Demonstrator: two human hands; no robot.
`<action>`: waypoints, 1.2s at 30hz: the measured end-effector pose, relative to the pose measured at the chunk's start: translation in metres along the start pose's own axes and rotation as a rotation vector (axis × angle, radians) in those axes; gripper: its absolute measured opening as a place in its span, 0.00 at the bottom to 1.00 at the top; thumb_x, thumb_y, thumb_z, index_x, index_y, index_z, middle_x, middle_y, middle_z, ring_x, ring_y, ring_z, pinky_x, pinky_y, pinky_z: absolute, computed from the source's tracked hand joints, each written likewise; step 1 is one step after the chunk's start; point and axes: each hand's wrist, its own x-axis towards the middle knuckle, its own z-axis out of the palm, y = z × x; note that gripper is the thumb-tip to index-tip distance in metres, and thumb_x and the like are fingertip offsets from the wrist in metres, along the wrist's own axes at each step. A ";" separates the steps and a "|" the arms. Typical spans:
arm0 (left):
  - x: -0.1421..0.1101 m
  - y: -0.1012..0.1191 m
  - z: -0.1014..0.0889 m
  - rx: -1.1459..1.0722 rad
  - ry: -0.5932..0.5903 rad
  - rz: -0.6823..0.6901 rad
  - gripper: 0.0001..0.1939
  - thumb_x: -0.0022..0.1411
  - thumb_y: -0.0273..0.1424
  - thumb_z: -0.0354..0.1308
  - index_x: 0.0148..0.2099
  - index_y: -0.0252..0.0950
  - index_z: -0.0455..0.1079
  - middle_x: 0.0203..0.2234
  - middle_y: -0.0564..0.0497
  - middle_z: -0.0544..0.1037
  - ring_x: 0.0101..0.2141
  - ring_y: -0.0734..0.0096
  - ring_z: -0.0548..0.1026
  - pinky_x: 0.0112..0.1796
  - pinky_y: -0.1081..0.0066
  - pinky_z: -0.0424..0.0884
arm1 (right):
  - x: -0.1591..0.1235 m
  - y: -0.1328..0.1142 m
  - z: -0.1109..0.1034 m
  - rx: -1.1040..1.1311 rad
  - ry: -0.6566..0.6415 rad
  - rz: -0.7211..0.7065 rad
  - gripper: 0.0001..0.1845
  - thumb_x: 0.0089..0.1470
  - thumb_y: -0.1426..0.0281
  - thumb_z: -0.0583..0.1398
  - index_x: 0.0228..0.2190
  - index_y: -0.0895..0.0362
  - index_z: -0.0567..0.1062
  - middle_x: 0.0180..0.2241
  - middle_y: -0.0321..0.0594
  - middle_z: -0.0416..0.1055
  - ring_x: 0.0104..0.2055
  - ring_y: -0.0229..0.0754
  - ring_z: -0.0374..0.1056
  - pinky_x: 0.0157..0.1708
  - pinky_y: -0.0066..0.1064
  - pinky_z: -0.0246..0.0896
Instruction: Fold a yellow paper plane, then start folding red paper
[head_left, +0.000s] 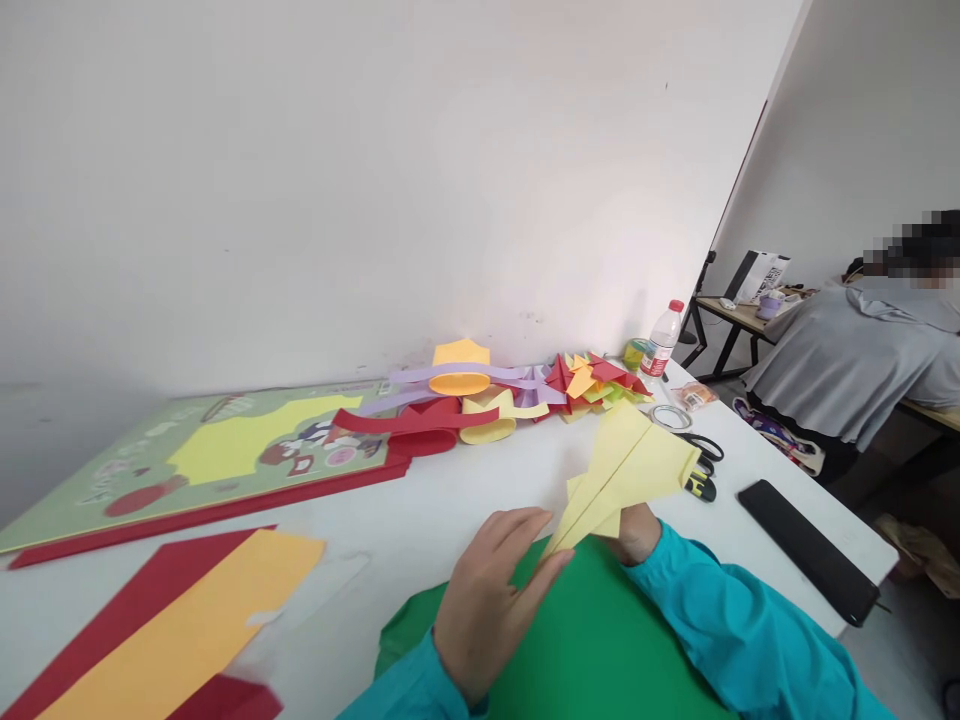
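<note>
At the near edge of the white counter (442,510), a folded pale-yellow paper (630,460) is held up in the air, a crease running along its length. The left grip (487,590) pinches its lower tip between thumb and fingers; the right grip (639,533) is mostly hidden behind the paper, so I cannot tell how its fingers close. Along the wall (420,180) stands an orange paper crown (461,365), near a heap of folded pieces (592,382) and a red-capped bottle (661,342). A black oblong object (810,550) lies to the right; to the left, an orange sheet (202,620) overlaps red ones (142,600)
</note>
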 end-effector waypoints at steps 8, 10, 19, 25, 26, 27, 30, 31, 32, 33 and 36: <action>0.005 0.012 0.001 -0.256 -0.051 -0.178 0.11 0.57 0.35 0.56 0.42 0.38 0.73 0.36 0.46 0.75 0.34 0.68 0.74 0.28 0.74 0.74 | -0.009 -0.010 0.017 -0.112 -0.227 0.010 0.18 0.36 0.60 0.68 0.32 0.54 0.78 0.29 0.39 0.76 0.39 0.48 0.71 0.41 0.39 0.67; 0.006 0.012 0.004 -0.340 -0.099 -0.254 0.11 0.57 0.35 0.55 0.42 0.39 0.73 0.34 0.47 0.75 0.30 0.70 0.74 0.24 0.76 0.73 | -0.008 -0.009 0.016 -0.103 -0.193 0.021 0.17 0.36 0.60 0.68 0.31 0.54 0.78 0.27 0.38 0.76 0.38 0.48 0.71 0.37 0.39 0.68; 0.019 0.022 0.015 -0.655 -0.113 -0.575 0.14 0.54 0.39 0.57 0.35 0.34 0.75 0.18 0.54 0.68 0.15 0.79 0.64 0.12 0.79 0.62 | -0.006 -0.008 0.012 -0.040 -0.050 0.054 0.15 0.36 0.60 0.67 0.27 0.56 0.76 0.22 0.36 0.72 0.21 0.37 0.64 0.20 0.27 0.58; 0.020 0.026 0.013 -0.735 -0.071 -0.746 0.18 0.49 0.42 0.60 0.35 0.31 0.74 0.11 0.56 0.67 0.12 0.77 0.64 0.12 0.77 0.64 | -0.009 -0.007 0.016 0.106 -0.077 0.044 0.24 0.39 0.51 0.64 0.33 0.56 0.73 0.26 0.37 0.70 0.24 0.37 0.64 0.22 0.27 0.57; 0.019 0.026 0.014 -0.747 -0.082 -0.762 0.19 0.48 0.42 0.60 0.35 0.30 0.74 0.11 0.56 0.67 0.13 0.76 0.65 0.12 0.77 0.65 | -0.010 -0.008 0.018 0.072 -0.062 0.029 0.23 0.37 0.52 0.65 0.31 0.56 0.74 0.24 0.36 0.69 0.23 0.36 0.62 0.21 0.26 0.56; 0.018 0.027 0.014 -0.756 -0.094 -0.774 0.19 0.47 0.43 0.61 0.34 0.30 0.74 0.11 0.56 0.68 0.13 0.76 0.66 0.12 0.76 0.65 | -0.011 -0.008 0.020 0.043 -0.041 0.018 0.21 0.36 0.55 0.67 0.28 0.57 0.74 0.21 0.35 0.69 0.21 0.35 0.61 0.21 0.26 0.54; 0.016 0.028 0.018 -0.753 -0.119 -0.811 0.19 0.46 0.43 0.62 0.32 0.30 0.74 0.10 0.55 0.69 0.13 0.74 0.67 0.14 0.75 0.68 | -0.012 -0.011 0.022 0.018 -0.005 0.042 0.15 0.36 0.60 0.68 0.22 0.58 0.74 0.17 0.34 0.67 0.20 0.34 0.59 0.22 0.27 0.54; 0.015 0.028 0.019 -0.746 -0.125 -0.826 0.18 0.46 0.43 0.62 0.31 0.30 0.74 0.10 0.55 0.69 0.12 0.74 0.68 0.15 0.74 0.68 | -0.013 -0.012 0.022 0.018 -0.009 0.058 0.14 0.37 0.60 0.68 0.21 0.58 0.75 0.17 0.34 0.68 0.20 0.34 0.60 0.22 0.27 0.55; 0.014 0.028 0.020 -0.739 -0.134 -0.842 0.18 0.46 0.43 0.63 0.29 0.31 0.74 0.09 0.55 0.69 0.12 0.74 0.68 0.16 0.74 0.69 | -0.013 -0.012 0.021 0.020 -0.019 0.076 0.13 0.38 0.61 0.67 0.20 0.58 0.75 0.17 0.35 0.68 0.20 0.35 0.61 0.22 0.28 0.56; 0.014 0.028 0.021 -0.733 -0.149 -0.860 0.18 0.46 0.43 0.62 0.27 0.31 0.74 0.09 0.54 0.70 0.12 0.73 0.68 0.16 0.73 0.69 | -0.012 -0.012 0.020 0.028 -0.023 0.093 0.13 0.39 0.61 0.67 0.20 0.59 0.75 0.17 0.35 0.69 0.20 0.35 0.61 0.22 0.28 0.56; 0.011 0.028 0.023 -0.715 -0.211 -0.884 0.18 0.46 0.44 0.62 0.23 0.32 0.72 0.10 0.52 0.71 0.14 0.71 0.70 0.18 0.73 0.70 | -0.010 -0.012 0.014 0.088 0.067 0.133 0.11 0.37 0.64 0.67 0.20 0.59 0.76 0.16 0.34 0.68 0.18 0.34 0.60 0.19 0.27 0.54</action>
